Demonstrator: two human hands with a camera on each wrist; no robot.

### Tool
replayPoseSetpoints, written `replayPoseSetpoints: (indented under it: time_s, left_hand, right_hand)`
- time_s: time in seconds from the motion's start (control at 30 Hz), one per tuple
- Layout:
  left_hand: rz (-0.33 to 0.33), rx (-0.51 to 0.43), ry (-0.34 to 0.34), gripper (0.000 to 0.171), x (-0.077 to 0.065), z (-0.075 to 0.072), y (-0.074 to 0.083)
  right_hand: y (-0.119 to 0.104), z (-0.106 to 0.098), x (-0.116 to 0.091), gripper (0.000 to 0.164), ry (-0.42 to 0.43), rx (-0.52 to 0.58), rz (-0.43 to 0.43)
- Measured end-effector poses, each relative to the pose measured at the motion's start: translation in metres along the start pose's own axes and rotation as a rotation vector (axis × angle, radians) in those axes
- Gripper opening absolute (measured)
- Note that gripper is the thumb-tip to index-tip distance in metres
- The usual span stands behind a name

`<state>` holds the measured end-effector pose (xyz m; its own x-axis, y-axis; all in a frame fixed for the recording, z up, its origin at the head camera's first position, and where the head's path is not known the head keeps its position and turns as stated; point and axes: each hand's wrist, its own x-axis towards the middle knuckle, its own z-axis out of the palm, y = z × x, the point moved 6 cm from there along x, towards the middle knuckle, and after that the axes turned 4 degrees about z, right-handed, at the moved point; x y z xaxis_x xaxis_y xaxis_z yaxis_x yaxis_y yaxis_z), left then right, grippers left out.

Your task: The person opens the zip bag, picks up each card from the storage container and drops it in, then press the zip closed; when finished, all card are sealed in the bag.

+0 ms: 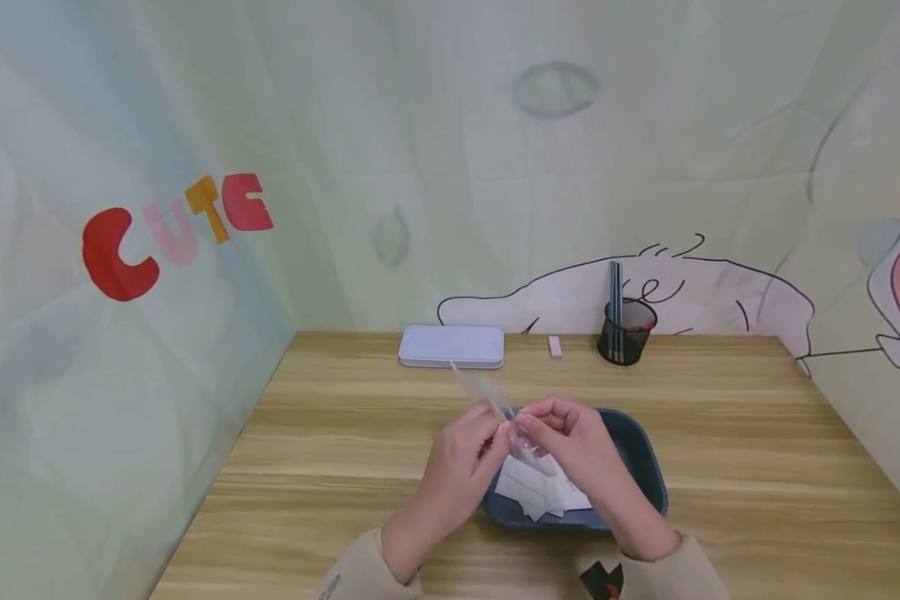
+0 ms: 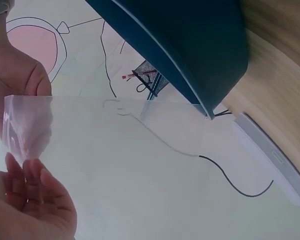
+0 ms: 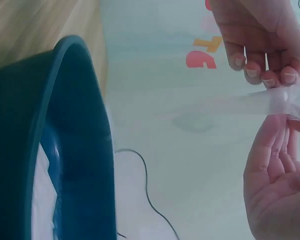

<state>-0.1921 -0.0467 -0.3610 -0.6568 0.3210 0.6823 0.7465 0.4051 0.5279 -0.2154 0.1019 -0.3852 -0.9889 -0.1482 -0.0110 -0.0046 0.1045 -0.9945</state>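
A clear plastic bag (image 1: 478,385) is stretched between both hands above a dark blue tray (image 1: 649,458). My left hand (image 1: 457,458) pinches one side of the bag's near end with thumb and fingertips. Opposite it, my right hand (image 1: 581,446) pinches the other side, its thumb and index finger close to the left thumb. The left wrist view shows the bag (image 2: 30,122) as a flat see-through sleeve, its far part reaching away from the fingers. White flat papers or packets (image 1: 525,483) lie in the tray beneath the hands.
At the back of the wooden table (image 1: 330,433) lies a white flat case (image 1: 450,346), with a small white block (image 1: 555,347) to its right. Further right stands a black mesh pen cup (image 1: 627,337) holding several dark pencils. Printed cloth walls enclose the table.
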Motion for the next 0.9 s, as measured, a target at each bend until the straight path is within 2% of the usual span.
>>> replayPoseSetpoints:
  time_s: [0.07, 0.13, 0.27, 0.33, 0.37, 0.4, 0.47, 0.57, 0.67, 0.77, 0.9]
  left_hand:
    - [0.013, 0.015, 0.007, 0.026, 0.0, 0.0, 0.002]
    - [0.015, 0.037, 0.019, 0.025, 0.0, -0.002, 0.003]
    - [0.057, 0.124, 0.053, 0.025, 0.0, -0.004, 0.01]
    - [0.104, 0.185, 0.074, 0.024, 0.0, -0.006, 0.016]
    - [0.135, 0.222, 0.088, 0.023, 0.0, -0.007, 0.019]
    - [0.165, 0.262, 0.101, 0.023, 0.0, -0.008, 0.023]
    - [0.233, 0.347, 0.132, 0.022, -0.001, -0.009, 0.031]
    - [0.325, 0.456, 0.148, 0.025, -0.002, -0.008, 0.041]
    - [0.392, 0.524, 0.129, 0.029, -0.005, -0.005, 0.047]
    - [0.422, 0.539, 0.102, 0.028, -0.007, -0.003, 0.048]
    - [0.4, 0.498, 0.091, 0.021, -0.01, -0.005, 0.046]
  right_hand:
    - [-0.004, -0.002, -0.001, 0.02, 0.04, -0.036, -0.084]
    - [-0.012, -0.003, -0.004, 0.016, 0.102, -0.137, -0.242]
    - [-0.032, 0.0, -0.017, 0.008, 0.243, -0.486, -0.634]
    - [-0.037, 0.005, -0.023, 0.012, 0.283, -0.643, -0.767]
    - [-0.038, 0.008, -0.025, 0.014, 0.284, -0.704, -0.805]
    - [-0.039, 0.011, -0.027, 0.015, 0.277, -0.758, -0.82]
    - [-0.037, 0.017, -0.026, 0.016, 0.23, -0.827, -0.787]
    - [-0.033, 0.022, -0.023, 0.018, 0.154, -0.886, -0.666]
    - [-0.03, 0.023, -0.019, 0.025, 0.103, -0.866, -0.551]
    - [-0.03, 0.022, -0.015, 0.029, 0.098, -0.809, -0.505]
    - [-0.031, 0.019, -0.012, 0.03, 0.109, -0.754, -0.509]
